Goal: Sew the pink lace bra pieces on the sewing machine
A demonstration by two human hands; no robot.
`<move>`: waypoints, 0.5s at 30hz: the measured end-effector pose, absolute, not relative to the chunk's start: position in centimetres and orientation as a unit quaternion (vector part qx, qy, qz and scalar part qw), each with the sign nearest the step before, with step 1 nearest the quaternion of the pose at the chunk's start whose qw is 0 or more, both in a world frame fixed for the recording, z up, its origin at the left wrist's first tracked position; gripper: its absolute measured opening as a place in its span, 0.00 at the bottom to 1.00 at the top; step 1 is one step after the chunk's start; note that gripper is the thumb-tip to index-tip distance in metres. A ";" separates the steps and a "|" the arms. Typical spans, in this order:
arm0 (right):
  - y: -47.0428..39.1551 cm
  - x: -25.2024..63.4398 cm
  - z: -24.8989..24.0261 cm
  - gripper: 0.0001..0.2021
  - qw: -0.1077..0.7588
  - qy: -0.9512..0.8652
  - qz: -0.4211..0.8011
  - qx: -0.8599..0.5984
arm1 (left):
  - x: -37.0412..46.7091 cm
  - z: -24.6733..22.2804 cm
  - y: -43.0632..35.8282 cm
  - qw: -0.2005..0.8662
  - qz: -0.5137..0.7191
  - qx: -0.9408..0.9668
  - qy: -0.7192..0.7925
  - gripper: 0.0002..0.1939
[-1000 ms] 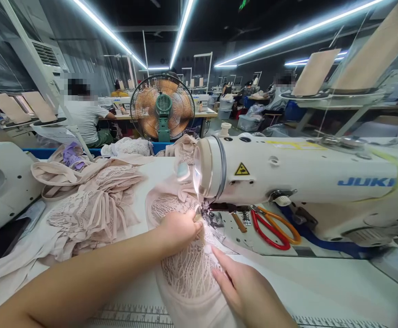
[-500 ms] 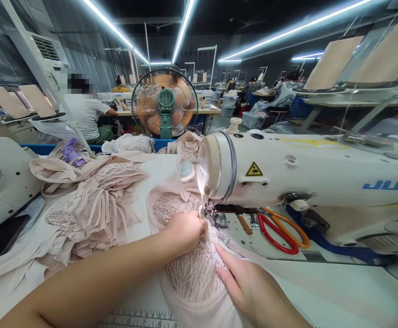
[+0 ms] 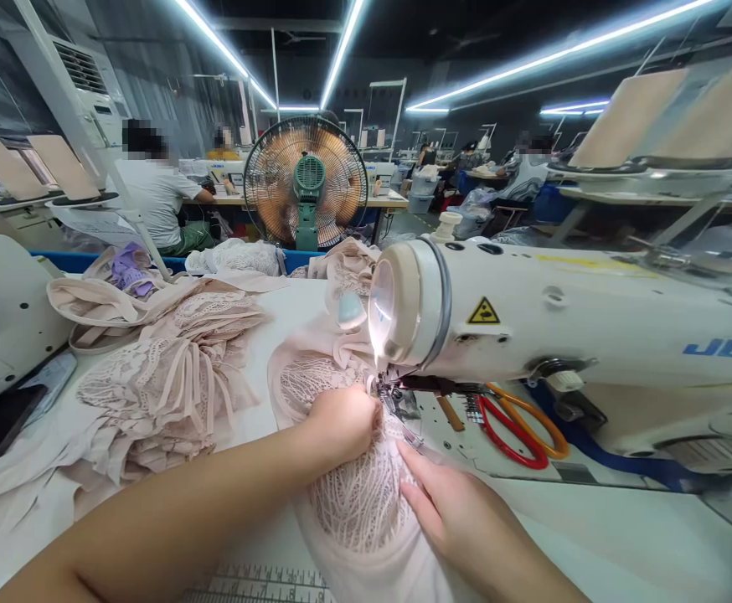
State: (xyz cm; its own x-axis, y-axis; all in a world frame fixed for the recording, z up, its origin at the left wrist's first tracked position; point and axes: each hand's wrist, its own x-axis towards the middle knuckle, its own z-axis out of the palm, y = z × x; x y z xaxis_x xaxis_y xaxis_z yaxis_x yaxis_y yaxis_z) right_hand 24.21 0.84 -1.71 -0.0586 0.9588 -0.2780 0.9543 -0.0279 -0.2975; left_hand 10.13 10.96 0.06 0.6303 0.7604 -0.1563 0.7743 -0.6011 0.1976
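Lace panel [image 3: 357,494] lies on the counter [image 3: 592,536] under the presser foot [image 3: 397,400]. Left hand [image 3: 341,423] pinches its edge at the foot's nine o'clock; right hand [image 3: 460,523] presses flat, fingers together. Best guided taut and evenly, fingertips clear of the foot.

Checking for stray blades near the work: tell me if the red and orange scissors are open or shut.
Open. The scissors lie flat on the sewing machine bed, their red and orange handle loops spread apart; the blades are hidden under the machine arm.
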 end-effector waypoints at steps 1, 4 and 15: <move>0.9 24.2 -1.7 0.27 0.007 -0.697 0.211 -0.685 | 10.1 0.1 11.0 0.124 -0.028 0.895 0.428 0.05; 1.0 24.3 -1.5 0.26 0.019 -0.696 0.219 -0.683 | 10.1 0.1 11.2 0.121 -0.028 0.894 0.430 0.06; 1.8 24.1 -0.9 0.26 0.010 -0.692 0.220 -0.687 | 10.4 0.2 12.3 0.113 -0.032 0.895 0.430 0.10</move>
State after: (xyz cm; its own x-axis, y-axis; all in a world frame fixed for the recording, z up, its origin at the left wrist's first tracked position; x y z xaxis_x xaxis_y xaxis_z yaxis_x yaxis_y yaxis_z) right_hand 24.07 1.81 -0.85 -0.0545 0.9557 -0.2893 0.9469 -0.0424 -0.3186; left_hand 10.37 12.29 0.21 0.6277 0.7628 -0.1556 0.7775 -0.6041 0.1749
